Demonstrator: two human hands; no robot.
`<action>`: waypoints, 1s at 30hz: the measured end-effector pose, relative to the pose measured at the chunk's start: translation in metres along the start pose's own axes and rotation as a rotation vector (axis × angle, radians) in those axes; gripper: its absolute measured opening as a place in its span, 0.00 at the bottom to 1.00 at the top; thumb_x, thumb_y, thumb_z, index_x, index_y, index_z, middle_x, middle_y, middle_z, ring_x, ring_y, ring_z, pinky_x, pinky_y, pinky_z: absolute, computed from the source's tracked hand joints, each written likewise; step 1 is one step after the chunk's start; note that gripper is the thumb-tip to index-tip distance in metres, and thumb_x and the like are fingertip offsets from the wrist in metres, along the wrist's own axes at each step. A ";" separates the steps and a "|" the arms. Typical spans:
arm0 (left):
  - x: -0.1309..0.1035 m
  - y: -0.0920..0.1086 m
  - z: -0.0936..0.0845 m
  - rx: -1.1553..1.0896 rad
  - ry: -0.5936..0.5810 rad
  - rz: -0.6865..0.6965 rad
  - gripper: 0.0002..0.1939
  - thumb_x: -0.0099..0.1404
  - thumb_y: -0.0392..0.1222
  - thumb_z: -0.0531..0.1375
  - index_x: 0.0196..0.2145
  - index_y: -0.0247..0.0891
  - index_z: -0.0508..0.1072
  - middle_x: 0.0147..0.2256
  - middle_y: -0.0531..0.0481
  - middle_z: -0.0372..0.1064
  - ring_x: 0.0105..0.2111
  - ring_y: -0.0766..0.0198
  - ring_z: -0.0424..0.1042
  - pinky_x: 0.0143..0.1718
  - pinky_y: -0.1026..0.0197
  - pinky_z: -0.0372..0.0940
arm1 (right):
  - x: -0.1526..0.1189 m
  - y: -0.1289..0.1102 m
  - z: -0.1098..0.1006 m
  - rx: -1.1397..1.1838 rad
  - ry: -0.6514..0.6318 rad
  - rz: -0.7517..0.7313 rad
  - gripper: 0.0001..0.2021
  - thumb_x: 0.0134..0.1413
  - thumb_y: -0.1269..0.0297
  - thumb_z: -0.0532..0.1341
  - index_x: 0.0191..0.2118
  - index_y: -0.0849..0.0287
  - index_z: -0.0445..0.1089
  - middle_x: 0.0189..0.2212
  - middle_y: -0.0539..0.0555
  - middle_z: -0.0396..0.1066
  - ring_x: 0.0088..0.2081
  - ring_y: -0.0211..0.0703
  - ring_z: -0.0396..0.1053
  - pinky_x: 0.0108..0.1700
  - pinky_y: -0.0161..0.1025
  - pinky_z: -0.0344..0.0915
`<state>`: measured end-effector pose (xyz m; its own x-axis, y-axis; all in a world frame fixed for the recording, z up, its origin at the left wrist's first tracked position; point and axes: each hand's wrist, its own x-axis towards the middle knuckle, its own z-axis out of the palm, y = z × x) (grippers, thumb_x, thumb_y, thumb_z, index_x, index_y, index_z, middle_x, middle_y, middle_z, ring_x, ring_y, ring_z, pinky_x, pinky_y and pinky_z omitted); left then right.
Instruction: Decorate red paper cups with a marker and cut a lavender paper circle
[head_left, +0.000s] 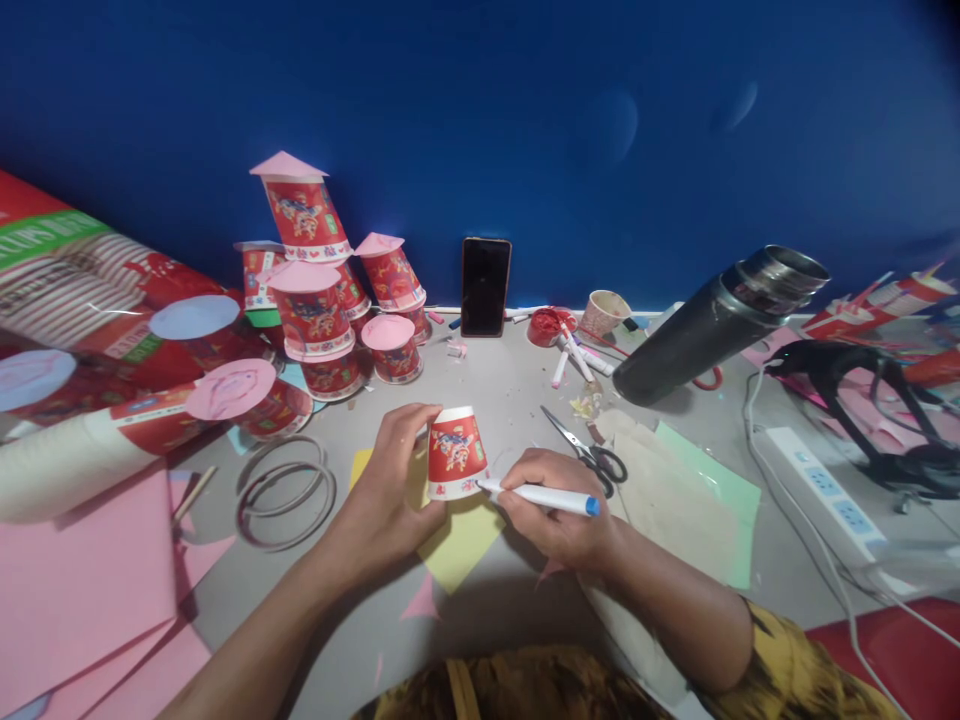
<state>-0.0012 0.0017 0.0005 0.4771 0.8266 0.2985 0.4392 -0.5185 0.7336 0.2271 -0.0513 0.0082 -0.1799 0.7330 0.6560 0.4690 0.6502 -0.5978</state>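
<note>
My left hand [397, 480] grips a red paper cup [456, 452] from its left side, the cup upside down with its white rim at the bottom. A printed figure faces me on its side. In my right hand [555, 510] is a white marker [551, 497] with a blue end, held like a pen. The marker's dark tip is at the cup's lower right rim; whether it touches cannot be made out. Yellow paper [463, 545] lies beneath the cup, partly hidden by the hands.
Decorated cups [311, 320] with paper tops stand stacked back left. Rings [285, 495] and pink paper [82, 600] lie left. Scissors [592, 455], green paper [739, 510], a tilted dark flask [697, 325] and a power strip [821, 495] are right. A phone [485, 288] leans on the blue wall.
</note>
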 end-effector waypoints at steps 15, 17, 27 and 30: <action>0.000 0.001 0.000 0.008 0.014 0.011 0.41 0.56 0.29 0.61 0.66 0.47 0.57 0.62 0.41 0.59 0.65 0.44 0.63 0.64 0.36 0.68 | -0.001 0.000 0.000 0.021 -0.015 0.024 0.05 0.65 0.69 0.62 0.35 0.55 0.73 0.26 0.51 0.78 0.26 0.40 0.75 0.32 0.35 0.70; 0.000 0.000 0.000 0.013 0.012 0.009 0.41 0.56 0.29 0.61 0.66 0.47 0.57 0.62 0.40 0.59 0.65 0.44 0.63 0.65 0.36 0.68 | -0.001 0.000 0.000 0.021 -0.010 0.022 0.05 0.65 0.69 0.62 0.35 0.56 0.73 0.26 0.51 0.78 0.26 0.39 0.74 0.31 0.35 0.70; 0.000 0.001 0.000 0.043 0.018 0.033 0.39 0.58 0.30 0.61 0.65 0.45 0.57 0.61 0.40 0.59 0.64 0.44 0.63 0.64 0.37 0.68 | 0.000 -0.001 -0.001 0.003 -0.043 0.048 0.07 0.65 0.68 0.62 0.34 0.56 0.73 0.25 0.51 0.78 0.25 0.39 0.74 0.30 0.35 0.70; 0.000 0.002 0.000 0.046 0.022 0.034 0.40 0.57 0.29 0.61 0.66 0.45 0.56 0.61 0.40 0.59 0.64 0.44 0.63 0.65 0.37 0.67 | 0.000 -0.001 -0.001 0.004 -0.038 0.050 0.07 0.65 0.68 0.62 0.34 0.56 0.74 0.25 0.51 0.78 0.25 0.39 0.74 0.30 0.35 0.70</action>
<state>-0.0003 0.0008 0.0019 0.4756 0.8129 0.3362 0.4582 -0.5552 0.6942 0.2275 -0.0526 0.0090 -0.1892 0.7713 0.6078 0.4750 0.6136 -0.6308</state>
